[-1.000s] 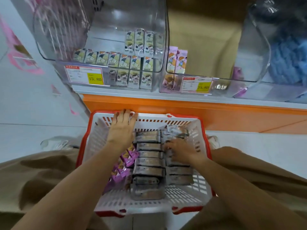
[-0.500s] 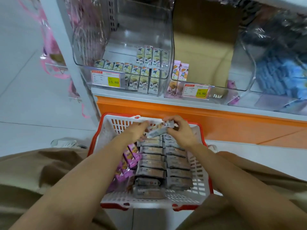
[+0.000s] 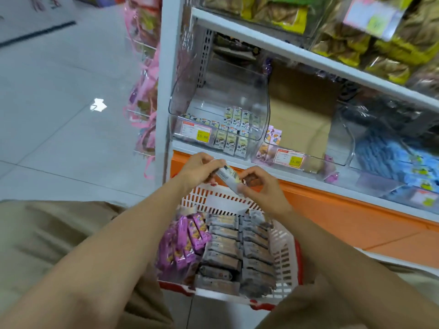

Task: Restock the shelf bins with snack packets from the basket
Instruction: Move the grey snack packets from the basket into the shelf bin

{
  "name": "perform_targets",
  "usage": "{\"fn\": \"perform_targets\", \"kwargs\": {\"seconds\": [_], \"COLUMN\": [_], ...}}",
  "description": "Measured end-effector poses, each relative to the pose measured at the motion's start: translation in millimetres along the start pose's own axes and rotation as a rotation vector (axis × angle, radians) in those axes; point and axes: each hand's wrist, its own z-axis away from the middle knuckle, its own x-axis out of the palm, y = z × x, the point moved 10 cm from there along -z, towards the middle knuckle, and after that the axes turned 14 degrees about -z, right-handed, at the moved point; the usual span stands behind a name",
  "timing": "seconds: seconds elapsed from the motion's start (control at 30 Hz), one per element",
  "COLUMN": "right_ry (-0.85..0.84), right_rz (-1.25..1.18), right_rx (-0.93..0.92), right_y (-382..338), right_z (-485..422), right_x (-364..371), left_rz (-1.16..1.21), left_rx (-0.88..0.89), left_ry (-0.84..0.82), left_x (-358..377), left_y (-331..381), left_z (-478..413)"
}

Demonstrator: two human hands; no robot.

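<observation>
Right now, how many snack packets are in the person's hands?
1. A grey packet is pinched between the left hand and the right hand, above the far wall of the basket. A second packet hidden behind the fingers cannot be ruled out.

- A pale tiled floor (image 3: pixel 59 119) lay at left.
- Pink-ribboned bags (image 3: pixel 146 98) hung near it.
- Yellow-and-brown bags (image 3: pixel 342 43) filled the top tier.
- A brown cardboard box (image 3: pixel 301 108) stood above an orange base panel (image 3: pixel 344 224).
</observation>
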Motion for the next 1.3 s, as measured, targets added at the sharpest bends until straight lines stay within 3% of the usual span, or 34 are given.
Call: {"fn": "perform_targets", "kwargs": {"seconds": [0.13, 0.27, 0.5, 0.67, 0.9, 1.3], "right_ry": [0.046, 0.156, 0.354, 0.377, 0.406, 0.301], "right_rz": [0.048, 0.02, 0.199, 0.435, 0.58, 0.785], "right_rx": [-0.119, -0.162, -0.022, 0.123, 0.198, 0.283], "right_y": [-44.3, -77.4, -66.5, -43.3, -10.0, 29.2], "right_z": [-24.3, -62.0, -147.5, -194.4, -252.0, -285.4], "right_x": [-1.7, -11.4, -26.6, -20.2, -8.9, -0.2], "left_rz": [-0.217, -0.598, -1.007, -1.112, -1.171, -1.196], "left_rx": [0.303, 0.554, 0.702, 0.777, 0.89, 0.95], "left_ry": [0.251, 0.508, 0.502, 0.584, 0.687, 0.748], "left_x": [-44.1, -78.7, -76.8, -77.0, -68.5, -64.0], "left_y": [43.9, 75.0, 54.7, 47.8, 41.1, 38.2], "left_z": [13.8, 25.0, -2.1, -10.9, -21.8, -25.7]}}
